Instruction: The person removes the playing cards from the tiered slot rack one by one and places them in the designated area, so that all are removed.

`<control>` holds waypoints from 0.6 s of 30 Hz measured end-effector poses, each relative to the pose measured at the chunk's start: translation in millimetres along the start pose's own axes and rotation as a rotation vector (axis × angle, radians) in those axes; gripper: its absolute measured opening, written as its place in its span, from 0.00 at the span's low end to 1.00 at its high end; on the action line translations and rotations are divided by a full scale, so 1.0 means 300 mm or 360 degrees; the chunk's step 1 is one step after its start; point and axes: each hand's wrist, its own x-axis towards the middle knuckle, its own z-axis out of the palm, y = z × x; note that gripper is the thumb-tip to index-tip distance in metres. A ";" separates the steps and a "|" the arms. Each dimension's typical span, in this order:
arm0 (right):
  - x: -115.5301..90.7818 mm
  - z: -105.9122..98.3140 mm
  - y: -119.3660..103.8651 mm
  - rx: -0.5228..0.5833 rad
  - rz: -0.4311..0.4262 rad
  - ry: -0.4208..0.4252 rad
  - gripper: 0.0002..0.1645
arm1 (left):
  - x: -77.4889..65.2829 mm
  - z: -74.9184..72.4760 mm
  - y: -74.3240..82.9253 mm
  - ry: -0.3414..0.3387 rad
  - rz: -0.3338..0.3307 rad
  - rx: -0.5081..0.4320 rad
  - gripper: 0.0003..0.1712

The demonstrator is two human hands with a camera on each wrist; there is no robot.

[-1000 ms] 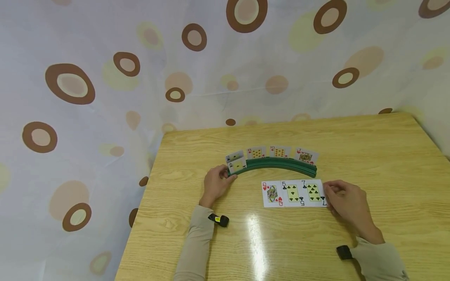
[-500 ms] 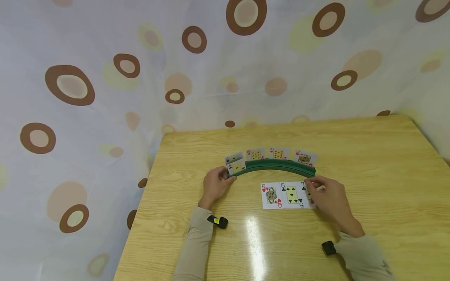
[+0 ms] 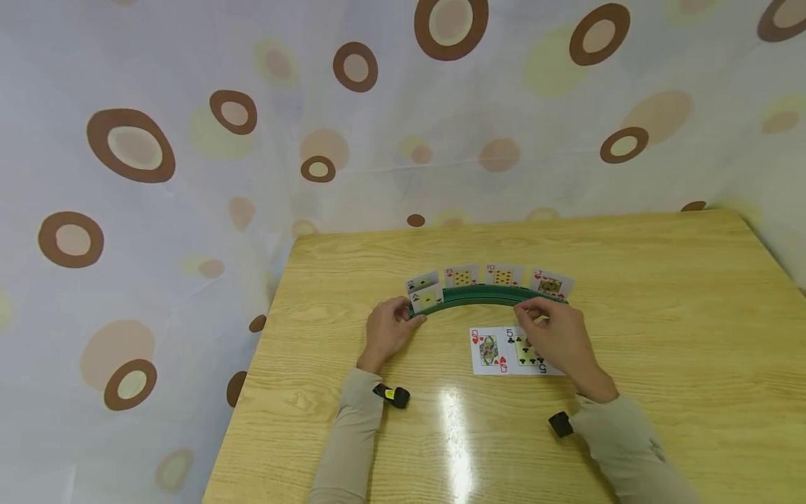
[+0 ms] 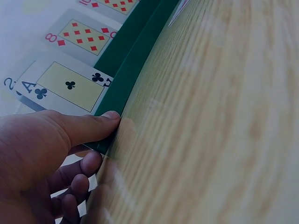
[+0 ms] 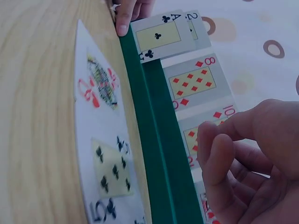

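A curved green card holder stands on the table, and my left hand pinches its left end with the thumb in front. At that end, an ace of clubs stands before a two of clubs. Farther right in the holder are an eight of diamonds, a ten of diamonds and a jack of hearts. A queen of hearts and a five of clubs lie in front. Over them hovers my right hand, fingers loosely curled, nothing visible between them; it mostly hides the seven of clubs.
The wooden table spreads around the holder. Behind it and along the left hangs a pale cloth with brown rings. Black bands sit on both sleeves, the left band near the wrist.
My right hand has moved left from the right edge of the seven of clubs, across it, toward the five. The left hand stays at the holder's end; the cards keep their places.
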 end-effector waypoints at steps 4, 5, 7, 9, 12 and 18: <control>0.033 0.022 -0.030 0.0006 -0.0110 0.0033 0.11 | 0.002 -0.002 0.003 -0.0007 -0.0010 0.0000 0.17; 0.041 0.028 -0.037 0.0011 -0.0129 0.0034 0.11 | 0.001 -0.003 0.005 -0.0009 -0.0013 0.0001 0.17; 0.058 0.043 -0.050 -0.0003 -0.0165 0.0040 0.10 | 0.000 -0.004 0.007 -0.0013 -0.0017 0.0005 0.17; 0.075 0.059 -0.063 -0.0013 -0.0173 0.0036 0.10 | -0.001 -0.005 0.009 -0.0016 -0.0021 0.0009 0.17; 0.099 0.082 -0.080 0.0015 -0.0160 0.0013 0.11 | 0.000 -0.004 0.010 -0.0017 -0.0027 0.0008 0.17; 0.138 0.129 -0.104 0.0085 -0.0134 -0.0062 0.13 | 0.004 0.000 0.002 -0.0021 -0.0024 0.0012 0.17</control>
